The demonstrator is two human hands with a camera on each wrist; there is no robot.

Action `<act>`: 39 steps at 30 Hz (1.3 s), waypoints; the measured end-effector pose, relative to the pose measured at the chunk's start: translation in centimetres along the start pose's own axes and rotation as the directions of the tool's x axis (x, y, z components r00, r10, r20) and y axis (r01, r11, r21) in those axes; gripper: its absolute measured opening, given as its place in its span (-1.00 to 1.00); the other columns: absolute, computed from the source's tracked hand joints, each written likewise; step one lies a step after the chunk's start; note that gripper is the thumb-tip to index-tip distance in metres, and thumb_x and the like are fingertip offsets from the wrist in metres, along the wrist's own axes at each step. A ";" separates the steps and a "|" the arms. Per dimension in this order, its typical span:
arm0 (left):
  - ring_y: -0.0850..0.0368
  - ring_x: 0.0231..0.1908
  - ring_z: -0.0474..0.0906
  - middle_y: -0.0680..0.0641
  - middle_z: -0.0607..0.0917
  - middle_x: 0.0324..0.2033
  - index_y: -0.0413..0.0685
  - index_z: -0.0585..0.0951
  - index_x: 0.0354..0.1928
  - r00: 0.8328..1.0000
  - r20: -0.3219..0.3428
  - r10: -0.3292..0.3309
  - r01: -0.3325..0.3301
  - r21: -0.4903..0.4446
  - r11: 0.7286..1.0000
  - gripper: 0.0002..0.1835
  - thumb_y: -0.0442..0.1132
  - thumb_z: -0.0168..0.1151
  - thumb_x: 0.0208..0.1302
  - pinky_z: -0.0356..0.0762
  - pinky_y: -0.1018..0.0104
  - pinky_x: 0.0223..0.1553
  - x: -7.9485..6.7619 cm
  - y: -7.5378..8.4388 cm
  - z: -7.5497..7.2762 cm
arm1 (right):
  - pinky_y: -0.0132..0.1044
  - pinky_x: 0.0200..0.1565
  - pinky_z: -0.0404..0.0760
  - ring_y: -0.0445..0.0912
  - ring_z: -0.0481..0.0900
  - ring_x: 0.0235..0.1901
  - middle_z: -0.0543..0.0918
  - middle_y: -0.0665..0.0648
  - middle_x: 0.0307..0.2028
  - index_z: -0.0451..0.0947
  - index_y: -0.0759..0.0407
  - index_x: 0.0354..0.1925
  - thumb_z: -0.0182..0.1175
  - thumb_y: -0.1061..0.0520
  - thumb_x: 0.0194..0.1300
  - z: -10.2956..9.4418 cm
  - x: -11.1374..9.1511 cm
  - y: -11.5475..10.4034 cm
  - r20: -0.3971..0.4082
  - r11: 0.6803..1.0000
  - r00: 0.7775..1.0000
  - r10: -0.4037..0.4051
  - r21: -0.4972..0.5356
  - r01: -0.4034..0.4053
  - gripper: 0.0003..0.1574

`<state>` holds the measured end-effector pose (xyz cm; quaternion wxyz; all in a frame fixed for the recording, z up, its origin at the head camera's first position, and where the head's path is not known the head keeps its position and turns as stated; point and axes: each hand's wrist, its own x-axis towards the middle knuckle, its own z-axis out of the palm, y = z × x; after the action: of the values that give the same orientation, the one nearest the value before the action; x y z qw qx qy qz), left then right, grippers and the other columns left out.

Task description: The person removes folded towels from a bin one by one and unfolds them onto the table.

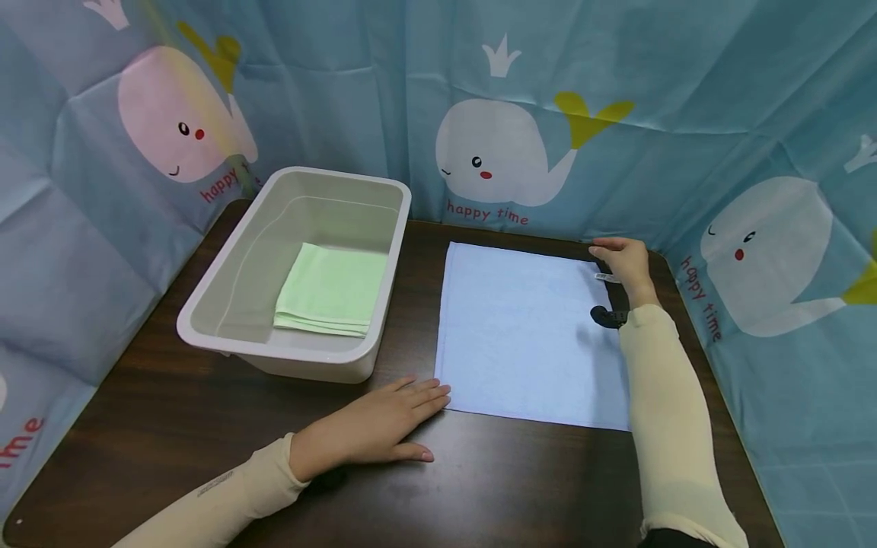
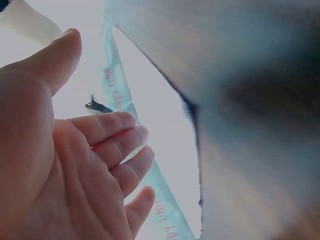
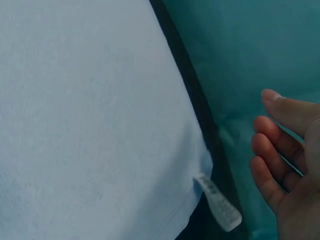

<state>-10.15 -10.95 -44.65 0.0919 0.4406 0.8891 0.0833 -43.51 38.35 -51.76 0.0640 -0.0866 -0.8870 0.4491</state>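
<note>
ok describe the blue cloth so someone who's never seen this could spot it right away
On the dark brown table, look to the right of the pale tub. There a light blue cloth lies between the person's left hand and right hand. Unlike the folded green cloth inside the tub, it is spread flat, with a small white tag at its far right corner.

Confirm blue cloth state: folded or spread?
Spread. The blue cloth lies flat on the table as one broad sheet, without visible stacked layers like the folded green cloth in the bin.
</note>
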 end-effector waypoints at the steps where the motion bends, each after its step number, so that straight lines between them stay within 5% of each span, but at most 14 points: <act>1: 0.11 0.47 0.06 0.04 0.19 0.45 0.00 0.15 0.44 1.000 -0.009 0.005 -0.005 0.000 1.000 -0.17 0.33 -0.07 0.27 0.08 0.04 0.45 -0.2 0.1 -0.3 | -0.11 0.17 0.48 -0.13 0.46 0.11 0.61 -0.08 0.08 0.62 -0.18 0.03 0.32 -0.28 0.05 -0.1 -0.4 -1.0 0.017 1.000 1.000 -0.010 0.020 0.010 -0.44; 8: 0.16 0.45 0.10 0.09 0.20 0.44 0.08 0.12 0.45 0.989 -0.113 0.094 -0.099 -0.042 0.994 -0.19 0.35 -0.14 0.29 0.20 0.13 0.41 -1.8 1.4 -3.7 | 0.05 0.21 0.44 0.04 0.47 0.15 0.52 0.19 0.19 0.51 0.07 0.17 0.21 -0.21 0.21 0.3 -6.5 -11.4 0.204 0.993 0.975 -0.085 -0.064 0.099 -0.35; 15: 0.17 0.42 0.17 0.13 0.19 0.44 0.14 0.08 0.46 0.966 -0.231 0.116 -0.123 -0.015 0.992 -0.21 0.31 -0.07 0.29 0.35 0.15 0.31 -3.9 1.9 -7.4 | 0.05 0.20 0.47 0.05 0.48 0.13 0.52 0.17 0.20 0.47 0.04 0.20 0.21 -0.25 0.19 2.3 -7.1 -15.2 0.378 0.973 0.910 -0.169 -0.086 0.216 -0.31; 19: 0.19 0.44 0.13 0.17 0.14 0.46 0.24 0.02 0.47 0.959 -0.278 0.050 -0.049 0.012 0.999 -0.20 0.28 0.00 0.28 0.34 0.17 0.32 -5.3 1.4 -9.2 | 0.01 0.20 0.49 0.01 0.51 0.11 0.56 0.13 0.17 0.48 -0.02 0.19 0.22 -0.24 0.18 3.6 -7.9 -17.7 0.429 0.953 0.872 -0.238 -0.068 0.294 -0.34; 24: 0.18 0.47 0.05 0.17 0.09 0.47 0.27 0.06 0.46 0.930 -0.364 -0.056 0.059 -0.004 0.998 -0.16 0.20 0.17 0.20 -0.13 0.55 0.46 -6.9 -0.1 -10.6 | -0.05 0.16 0.53 -0.06 0.56 0.06 0.63 0.07 0.07 0.52 -0.08 0.14 0.26 -0.25 0.14 5.2 -9.0 -20.8 0.470 0.927 0.819 -0.329 -0.005 0.375 -0.37; 27: 0.15 0.48 0.01 0.14 0.07 0.48 0.25 0.07 0.46 0.908 -0.397 -0.135 0.139 -0.020 0.990 -0.15 0.18 0.21 0.18 -0.32 0.61 0.45 -7.9 -1.6 -11.0 | -0.07 0.13 0.54 -0.09 0.57 0.04 0.65 0.06 0.04 0.53 -0.08 0.13 0.26 -0.23 0.15 6.2 -10.0 -23.0 0.492 0.905 0.783 -0.381 0.026 0.424 -0.41; 32: 0.11 0.49 -0.04 0.09 0.08 0.48 0.26 0.06 0.46 0.858 -0.438 -0.266 0.279 -0.037 0.960 -0.10 0.11 0.30 0.13 -0.24 0.48 0.49 -9.7 -4.5 -11.0 | -0.08 0.12 0.53 -0.05 0.58 0.03 0.66 0.11 0.03 0.53 0.02 0.13 0.26 -0.07 0.22 7.3 -12.7 -27.8 0.531 0.868 0.711 -0.461 0.101 0.487 -0.48; 39: 0.01 0.50 -0.09 -0.02 0.11 0.48 0.11 0.09 0.46 0.797 -0.494 -0.346 0.381 -0.033 0.924 -0.09 0.07 0.31 0.13 -0.19 0.12 0.51 -12.2 -8.2 -10.2 | -0.23 0.07 0.53 -0.07 0.58 0.02 0.65 0.18 0.03 0.52 0.08 0.15 0.25 0.05 0.23 9.0 -15.8 -33.6 0.565 0.817 0.623 -0.541 0.178 0.548 -0.50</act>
<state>-11.60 -26.29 -35.59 -0.1377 0.2287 0.9530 0.1429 -33.06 8.42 -30.50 -0.0838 0.3297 -0.8477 0.4071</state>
